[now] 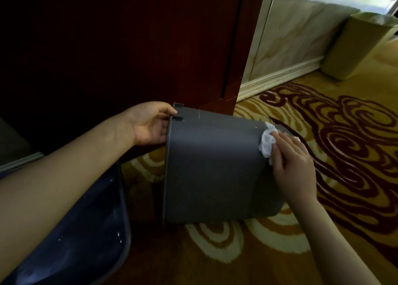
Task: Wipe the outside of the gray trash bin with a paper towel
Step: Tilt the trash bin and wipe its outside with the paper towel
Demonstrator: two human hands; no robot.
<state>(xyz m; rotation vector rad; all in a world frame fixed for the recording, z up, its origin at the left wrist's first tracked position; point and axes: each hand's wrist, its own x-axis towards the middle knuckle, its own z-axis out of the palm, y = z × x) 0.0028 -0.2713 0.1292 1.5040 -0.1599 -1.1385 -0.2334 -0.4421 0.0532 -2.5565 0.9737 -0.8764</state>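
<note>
The gray trash bin (211, 168) lies tipped on its side just below the middle of the view, its open mouth facing nine o'clock and its closed base toward three o'clock. Its wall is a matte, even dark gray with softly rounded corners, tapering slightly toward the base. A thin raised rim runs around the mouth, and two small rectangular slots show just inside that rim at the bin's eleven o'clock corner. A few pale specks dot the upper face.

The left hand (150, 123) comes in from nine o'clock and grips the rim at the top corner, thumb on the outer face and fingers curled over the edge into the mouth. The right hand (293, 166) reaches in from five o'clock with fingers laid nearly flat, pressing a crumpled white paper towel (268, 141) against the bin's wall near the base edge, at about two o'clock on the bin.

The bin is over a patterned carpet (323, 134) of gold with dark red swirls; whether it touches the carpet cannot be told. A dark wooden panel (129, 48) rises behind it at twelve o'clock. A tan bin (355, 48) stands upright at two o'clock, well apart, against the pale wall.
</note>
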